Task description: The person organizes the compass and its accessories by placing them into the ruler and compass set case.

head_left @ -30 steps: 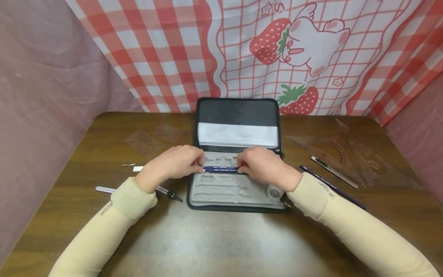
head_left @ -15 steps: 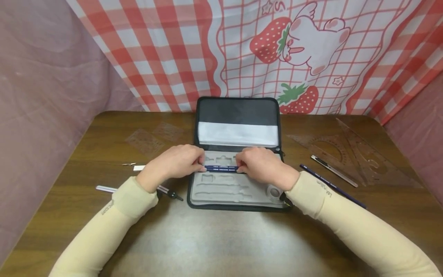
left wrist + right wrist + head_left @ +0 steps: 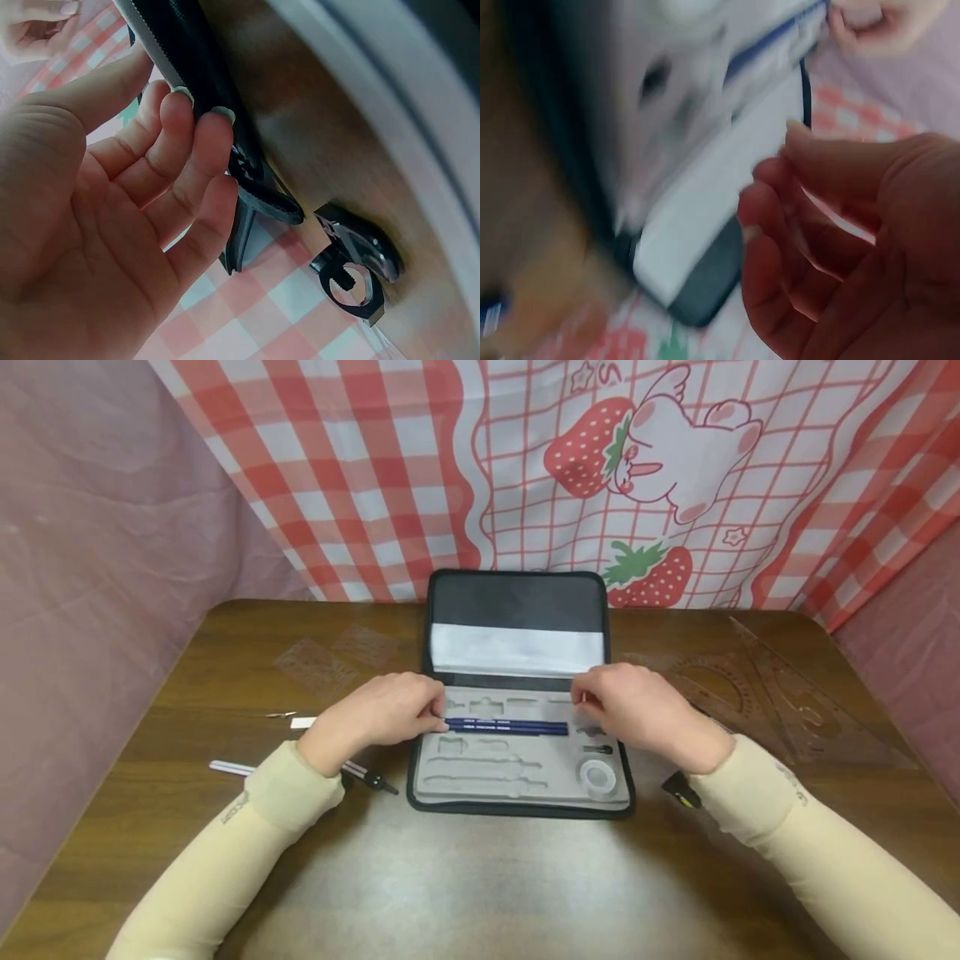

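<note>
An unzipped black zip-up case [image 3: 517, 602] lies with its moulded grey tray [image 3: 480, 793] facing up. Side by side in the tray's long slot sit dark blue pencils [image 3: 517, 727]. At their left ends, my left hand [image 3: 382, 708] has its thumb and index finger pinched together; in the left wrist view its fingertips meet the case's rim [image 3: 161, 52]. Above the tray's upper right corner hovers my right hand [image 3: 630, 706]. The right wrist view shows its loosely bent fingers [image 3: 765, 262] with nothing in them. A white ring-shaped piece [image 3: 597, 778] occupies the tray's lower right.
Left of the case, partly under my forearm, lies a compass [image 3: 371, 779], with a thin silvery strip [image 3: 231, 768] farther out. Clear templates [image 3: 315, 664] lie behind. At right are a clear protractor [image 3: 708, 681] and set square [image 3: 806, 718].
My right hand has let go of the pencils' right ends and moved right, uncovering more of the pencils and the ring-shaped piece. My left hand has stayed where it was.
</note>
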Motion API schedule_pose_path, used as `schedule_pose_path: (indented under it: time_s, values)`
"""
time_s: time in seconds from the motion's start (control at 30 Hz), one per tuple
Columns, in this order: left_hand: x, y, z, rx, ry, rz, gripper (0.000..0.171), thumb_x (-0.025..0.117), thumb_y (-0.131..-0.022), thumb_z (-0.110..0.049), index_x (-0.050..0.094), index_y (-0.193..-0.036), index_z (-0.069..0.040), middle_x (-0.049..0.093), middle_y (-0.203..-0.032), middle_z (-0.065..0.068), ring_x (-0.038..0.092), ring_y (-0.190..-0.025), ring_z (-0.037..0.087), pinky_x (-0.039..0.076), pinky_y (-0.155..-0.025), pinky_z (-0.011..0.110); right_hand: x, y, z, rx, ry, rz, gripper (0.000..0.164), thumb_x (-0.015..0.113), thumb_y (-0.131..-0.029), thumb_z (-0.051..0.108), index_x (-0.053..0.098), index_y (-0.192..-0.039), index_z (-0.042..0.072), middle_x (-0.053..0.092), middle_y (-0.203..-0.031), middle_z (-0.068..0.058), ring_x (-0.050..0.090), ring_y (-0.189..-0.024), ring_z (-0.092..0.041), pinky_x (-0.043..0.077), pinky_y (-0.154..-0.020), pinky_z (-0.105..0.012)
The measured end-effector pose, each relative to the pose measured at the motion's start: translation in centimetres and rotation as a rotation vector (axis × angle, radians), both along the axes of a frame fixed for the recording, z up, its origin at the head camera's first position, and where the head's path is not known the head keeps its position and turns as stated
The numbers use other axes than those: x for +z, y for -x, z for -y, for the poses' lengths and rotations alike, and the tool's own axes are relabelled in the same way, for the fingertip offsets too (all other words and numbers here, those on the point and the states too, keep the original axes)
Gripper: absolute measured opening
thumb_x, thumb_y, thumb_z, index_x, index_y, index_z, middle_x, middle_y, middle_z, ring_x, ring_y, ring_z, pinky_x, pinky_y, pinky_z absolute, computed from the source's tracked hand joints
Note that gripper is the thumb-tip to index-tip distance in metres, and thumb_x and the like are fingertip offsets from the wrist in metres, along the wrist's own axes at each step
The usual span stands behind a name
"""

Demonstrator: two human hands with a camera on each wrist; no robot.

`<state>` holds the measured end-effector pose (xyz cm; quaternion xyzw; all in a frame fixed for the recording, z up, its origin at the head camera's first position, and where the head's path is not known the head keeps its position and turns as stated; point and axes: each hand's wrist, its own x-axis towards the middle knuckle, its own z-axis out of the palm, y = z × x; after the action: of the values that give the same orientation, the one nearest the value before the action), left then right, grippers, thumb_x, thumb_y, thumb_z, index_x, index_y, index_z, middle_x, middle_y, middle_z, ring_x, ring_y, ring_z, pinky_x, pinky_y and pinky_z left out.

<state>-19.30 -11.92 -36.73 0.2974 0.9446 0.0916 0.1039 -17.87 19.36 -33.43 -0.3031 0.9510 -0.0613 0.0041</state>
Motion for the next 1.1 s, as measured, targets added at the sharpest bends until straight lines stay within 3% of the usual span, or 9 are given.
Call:
schedule_pose_path:
  time_s: [0.23, 0.5, 0.7, 0.87, 1.1]
  values:
    - [-0.1, 0.0, 0.0, -0.009, -0.002, -0.018, 0.020, 0.063, -0.084, -0.040, 0.053, -0.082, -0.023, 0.054, -0.075, -0.007, 0.050, -0.066, 0.010, 0.040, -0.056, 0.027, 1.8, -1.2, -7.4, -0.139, -0.042, 0.074, 0.015, 0.072, -0.078, 0.023, 0.064, -0.089, 0.017, 0.056, -0.072, 0.006, 0.047, -0.062, -0.012, 0.042, -0.056, -0.032]
    - [-0.3, 0.0, 0.0, -0.045, 0.005, -0.083, 0.021, 0.062, -0.085, -0.041, 0.053, -0.077, -0.023, 0.053, -0.074, -0.008, 0.049, -0.065, 0.010, 0.040, -0.056, 0.028, 0.5, -2.6, -13.9, -0.188, -0.178, 0.242, 0.021, 0.071, -0.076, 0.036, 0.061, -0.082, 0.020, 0.054, -0.071, 0.011, 0.048, -0.063, -0.009, 0.042, -0.057, -0.035]
    - [-0.2, 0.0, 0.0, -0.032, 0.003, -0.072, 0.021, 0.063, -0.084, -0.041, 0.054, -0.078, -0.023, 0.053, -0.073, -0.007, 0.049, -0.064, 0.011, 0.040, -0.055, 0.027, -0.9, -2.6, -15.7, -0.177, -0.242, 0.333, 0.032, 0.070, -0.071, 0.048, 0.059, -0.079, 0.019, 0.054, -0.074, 0.009, 0.048, -0.064, -0.011, 0.043, -0.058, -0.036]
    - [-0.3, 0.1, 0.0, -0.040, -0.005, -0.073, 0.021, 0.063, -0.084, -0.040, 0.053, -0.078, -0.022, 0.053, -0.074, -0.007, 0.049, -0.065, 0.012, 0.040, -0.056, 0.027, -1.6, -2.6, -15.8, -0.152, -0.215, 0.354, 0.020, 0.070, -0.076, 0.036, 0.057, -0.075, 0.021, 0.050, -0.069, 0.011, 0.044, -0.060, -0.009, 0.039, -0.055, -0.031]
    - [-0.3, 0.1, -0.2, -0.043, -0.008, -0.067, 0.021, 0.063, -0.084, -0.039, 0.053, -0.078, -0.022, 0.053, -0.074, -0.007, 0.049, -0.065, 0.012, 0.040, -0.056, 0.027, -1.7, -2.8, -15.5, -0.133, -0.206, 0.450, 0.015, 0.063, -0.085, 0.027, 0.055, -0.080, 0.015, 0.048, -0.069, 0.007, 0.041, -0.060, -0.010, 0.037, -0.055, -0.030]
